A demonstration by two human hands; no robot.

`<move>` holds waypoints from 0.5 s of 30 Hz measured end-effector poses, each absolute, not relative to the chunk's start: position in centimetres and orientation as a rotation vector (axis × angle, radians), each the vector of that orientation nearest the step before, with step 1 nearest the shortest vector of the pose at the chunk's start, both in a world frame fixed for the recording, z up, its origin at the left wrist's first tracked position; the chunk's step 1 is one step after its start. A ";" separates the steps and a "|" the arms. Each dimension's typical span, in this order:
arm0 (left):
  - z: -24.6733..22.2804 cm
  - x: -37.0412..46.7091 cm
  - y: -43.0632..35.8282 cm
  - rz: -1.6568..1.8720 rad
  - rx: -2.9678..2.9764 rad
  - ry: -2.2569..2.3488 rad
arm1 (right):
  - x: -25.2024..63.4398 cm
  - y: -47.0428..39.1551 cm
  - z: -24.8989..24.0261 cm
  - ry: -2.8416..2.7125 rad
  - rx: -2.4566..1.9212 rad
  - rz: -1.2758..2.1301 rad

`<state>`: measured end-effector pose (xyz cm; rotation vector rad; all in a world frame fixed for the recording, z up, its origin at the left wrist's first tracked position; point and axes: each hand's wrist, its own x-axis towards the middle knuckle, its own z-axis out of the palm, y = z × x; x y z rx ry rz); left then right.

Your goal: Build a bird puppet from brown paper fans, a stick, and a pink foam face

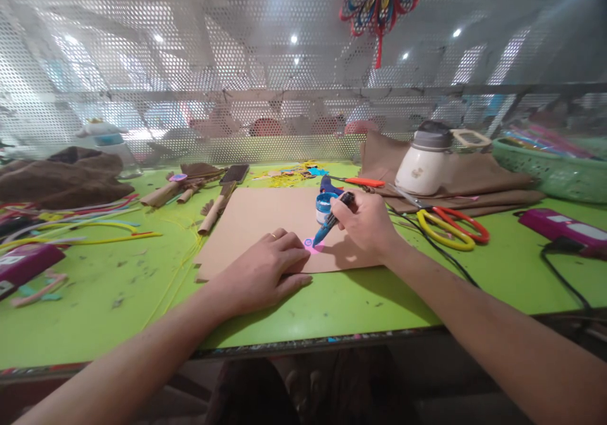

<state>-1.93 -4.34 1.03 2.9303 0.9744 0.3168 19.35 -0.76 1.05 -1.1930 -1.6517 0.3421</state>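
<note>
A brown cardboard sheet (pixel 265 213) lies on the green table, with a small pink disc (pixel 315 248) near its front edge. On the disc is a blue ring mark. My right hand (pixel 367 222) is closed around a blue marker (pixel 327 226) with a black end, held tilted, its tip at the disc beside the ring. My left hand (pixel 270 264) rests flat on the sheet, fingers stretched out, fingertips at the disc's left edge. Just behind the marker stands a small jar (pixel 324 209) with a blue rim, partly hidden by my right hand.
Right: yellow-and-red scissors (pixel 448 227), a white bottle (pixel 424 166) on folded brown cloth (pixel 497 175), a green basket (pixel 550 169) and a purple device (pixel 564 230) with a black cord. Left: coloured strips (pixel 71 229), brown rolls (pixel 215 213) and a phone (pixel 235 173). A perforated screen (pixel 265 64) stands behind.
</note>
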 end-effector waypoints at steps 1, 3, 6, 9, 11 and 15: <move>1.0 -1.9 -4.3 0.323 2.929 0.974 | 19.3 -0.8 1.1 -1.648 -1.190 0.343; 1.0 -1.9 -4.3 0.330 2.926 0.973 | 19.3 -0.8 1.1 -1.647 -1.188 0.343; 0.9 -1.9 -4.2 0.325 2.926 0.973 | 19.3 -0.9 1.1 -1.664 -1.185 0.342; 1.0 -1.9 -4.2 0.302 2.925 0.979 | 19.3 -0.9 1.1 -1.677 -1.179 0.357; 1.0 -1.9 -4.2 0.293 2.927 0.987 | 19.3 -0.8 1.1 -1.677 -1.174 0.371; 1.1 -1.9 -4.3 0.291 2.933 0.985 | 19.3 -0.7 1.1 -1.675 -1.181 0.368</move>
